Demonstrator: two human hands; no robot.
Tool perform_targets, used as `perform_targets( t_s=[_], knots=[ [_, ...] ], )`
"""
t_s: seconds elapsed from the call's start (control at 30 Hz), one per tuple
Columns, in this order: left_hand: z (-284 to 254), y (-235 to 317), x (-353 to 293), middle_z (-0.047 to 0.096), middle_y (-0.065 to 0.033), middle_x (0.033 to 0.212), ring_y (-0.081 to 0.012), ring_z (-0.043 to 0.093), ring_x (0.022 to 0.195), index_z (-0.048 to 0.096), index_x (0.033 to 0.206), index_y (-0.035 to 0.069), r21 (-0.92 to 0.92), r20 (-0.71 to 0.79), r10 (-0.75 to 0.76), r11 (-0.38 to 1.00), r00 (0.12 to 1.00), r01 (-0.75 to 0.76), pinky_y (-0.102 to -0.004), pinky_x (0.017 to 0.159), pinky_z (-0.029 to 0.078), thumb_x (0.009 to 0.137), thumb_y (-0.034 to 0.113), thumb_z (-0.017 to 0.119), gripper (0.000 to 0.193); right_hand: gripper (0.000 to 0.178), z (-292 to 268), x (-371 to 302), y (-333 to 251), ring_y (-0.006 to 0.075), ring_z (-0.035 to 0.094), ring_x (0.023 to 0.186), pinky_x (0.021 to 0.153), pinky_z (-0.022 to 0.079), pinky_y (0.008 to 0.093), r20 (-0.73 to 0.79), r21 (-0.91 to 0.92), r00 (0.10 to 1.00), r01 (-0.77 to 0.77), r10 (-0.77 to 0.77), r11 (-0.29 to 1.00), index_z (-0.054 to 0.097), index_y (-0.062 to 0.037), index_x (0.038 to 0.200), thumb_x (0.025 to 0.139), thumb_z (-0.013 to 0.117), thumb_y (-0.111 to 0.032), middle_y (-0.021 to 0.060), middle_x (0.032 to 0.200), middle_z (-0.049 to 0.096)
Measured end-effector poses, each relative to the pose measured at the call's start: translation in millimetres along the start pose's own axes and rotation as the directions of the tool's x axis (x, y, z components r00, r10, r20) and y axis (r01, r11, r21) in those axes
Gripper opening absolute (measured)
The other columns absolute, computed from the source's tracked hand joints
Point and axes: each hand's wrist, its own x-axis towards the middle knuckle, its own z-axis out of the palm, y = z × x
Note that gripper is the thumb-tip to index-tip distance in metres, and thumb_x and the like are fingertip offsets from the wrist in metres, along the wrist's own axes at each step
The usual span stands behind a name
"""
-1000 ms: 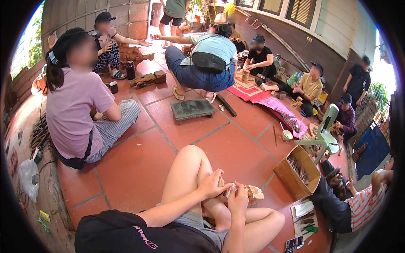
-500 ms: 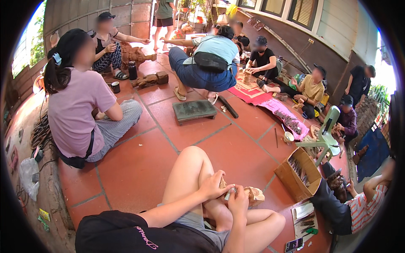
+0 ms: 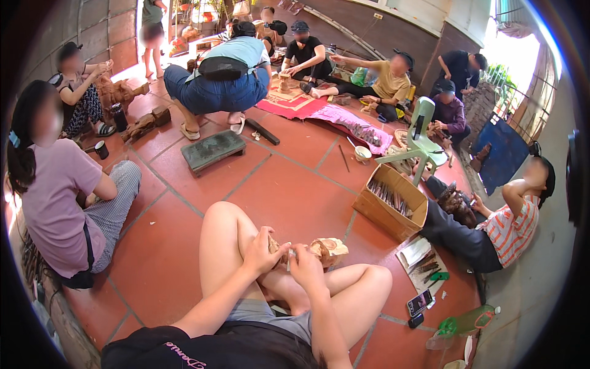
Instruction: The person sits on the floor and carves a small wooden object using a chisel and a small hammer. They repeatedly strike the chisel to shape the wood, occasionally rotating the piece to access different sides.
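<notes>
A pale carved wooden piece (image 3: 330, 247) lies across my lap, its light cut end sticking out to the right. My left hand (image 3: 260, 253) is closed round its left part, fingers curled over the wood. My right hand (image 3: 306, 265) is pinched close against the left fingertips, over the middle of the carving. A small greyish-white bit shows between the fingertips, too small to name. Both hands hide the middle of the carving.
To my right stand a cardboard box (image 3: 393, 202) of slim tools, a tool mat (image 3: 424, 264), a phone (image 3: 420, 302) and a green bottle (image 3: 476, 320). Ahead are a low dark stool (image 3: 212, 152) and a green chair (image 3: 423, 138). Several people sit or crouch around.
My view has swung to the right, bringing the green bottle into sight. Both hands stay close together on the carving. A seated person in yellow has stretched out an arm.
</notes>
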Motion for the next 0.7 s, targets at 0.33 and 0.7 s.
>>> perform_targets(
  t_s=[0.33,0.7],
  knots=[
    [-1,-2,0,0.065,-0.0243,0.087,-0.0387,0.066,0.083,0.051,0.119,-0.001,-0.003,-0.009,-0.006,1.000,1.000,0.006,-0.0444,0.077,0.051,0.085,0.053,0.075,0.068,0.027,17,-3,13,0.0410,0.067,0.095,0.081,0.052,0.0485,-0.038,0.244,0.999,0.004,0.006,0.970,0.060,-0.0052,0.122,0.095,0.063,-0.010,0.0235,0.106,0.067],
    [0,4,-3,0.066,-0.0266,0.092,-0.0419,0.067,0.086,0.054,0.117,-0.001,0.035,-0.083,0.062,0.998,0.995,-0.059,-0.0465,0.076,0.052,0.083,0.054,0.076,0.068,0.024,11,4,-3,0.0431,0.067,0.090,0.078,0.052,0.0502,-0.159,0.114,0.983,-0.077,0.095,0.990,0.062,-0.0041,0.116,0.095,0.064,-0.016,0.0234,0.097,0.069]
  ],
)
